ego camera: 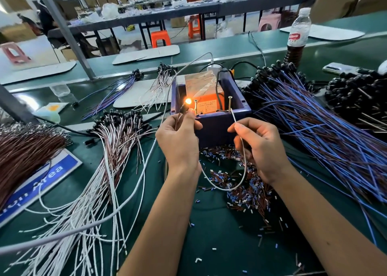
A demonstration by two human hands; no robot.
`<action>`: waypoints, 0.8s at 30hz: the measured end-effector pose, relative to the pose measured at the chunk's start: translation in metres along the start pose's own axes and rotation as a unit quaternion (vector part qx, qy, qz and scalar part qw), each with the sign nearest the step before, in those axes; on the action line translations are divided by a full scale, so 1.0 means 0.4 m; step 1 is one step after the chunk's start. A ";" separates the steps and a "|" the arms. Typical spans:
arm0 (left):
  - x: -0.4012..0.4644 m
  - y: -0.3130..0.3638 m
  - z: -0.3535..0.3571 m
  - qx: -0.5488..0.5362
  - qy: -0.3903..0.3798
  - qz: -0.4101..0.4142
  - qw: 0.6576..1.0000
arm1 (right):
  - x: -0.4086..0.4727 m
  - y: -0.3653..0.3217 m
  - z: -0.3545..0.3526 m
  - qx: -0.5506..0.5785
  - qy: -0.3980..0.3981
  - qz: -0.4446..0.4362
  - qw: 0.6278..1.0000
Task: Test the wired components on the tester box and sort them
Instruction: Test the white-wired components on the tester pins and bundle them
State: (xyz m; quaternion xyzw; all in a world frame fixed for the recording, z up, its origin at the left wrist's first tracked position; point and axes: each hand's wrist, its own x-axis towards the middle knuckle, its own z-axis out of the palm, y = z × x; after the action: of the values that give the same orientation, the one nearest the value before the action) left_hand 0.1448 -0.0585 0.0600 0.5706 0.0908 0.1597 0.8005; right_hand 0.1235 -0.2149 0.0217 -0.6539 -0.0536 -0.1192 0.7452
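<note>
Left hand [180, 137] pinches our lit component [188, 101] beside the tester box [211, 108]; right hand [259, 148] pinches its white lead [234, 116] against 1 of 2 screws [230, 103] — if either lead slips off, the lamp dies and we could missort it.

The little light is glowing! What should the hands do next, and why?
Probably lift the white wire off the right screw and lay this piece with the white-wired pile on the left. The lamp held by the left hand is lit, so it seems to pass; the right hand pinches the wire at the screw.
</note>
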 end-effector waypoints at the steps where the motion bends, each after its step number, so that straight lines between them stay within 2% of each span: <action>1: 0.001 0.000 0.000 0.008 -0.001 0.004 1.000 | 0.001 0.000 -0.001 -0.002 -0.001 -0.001 1.000; 9: -0.007 0.005 -0.006 0.009 0.006 0.016 1.000 | 0.005 0.002 -0.005 -0.013 -0.008 -0.003 1.000; 13: -0.032 0.004 -0.004 -0.017 0.044 0.074 0.996 | 0.002 0.000 -0.007 -0.006 0.002 -0.010 1.000; 17: -0.072 0.020 0.033 0.003 -0.014 0.114 0.993 | -0.005 -0.012 -0.013 -0.011 0.029 -0.036 0.999; 20: -0.101 0.047 0.087 0.027 -0.077 0.138 0.987 | -0.012 -0.022 -0.036 -0.137 0.038 -0.053 0.988; 24: -0.115 0.088 0.177 0.043 -0.081 0.169 0.981 | -0.033 -0.044 -0.084 -0.344 -0.060 -0.025 0.937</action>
State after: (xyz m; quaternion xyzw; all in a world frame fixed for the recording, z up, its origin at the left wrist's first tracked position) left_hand 0.1198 -0.1271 0.1149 0.6226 -0.0651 0.2416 0.7415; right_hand 0.1039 -0.2487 0.0308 -0.8747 -0.0703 -0.1098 0.4668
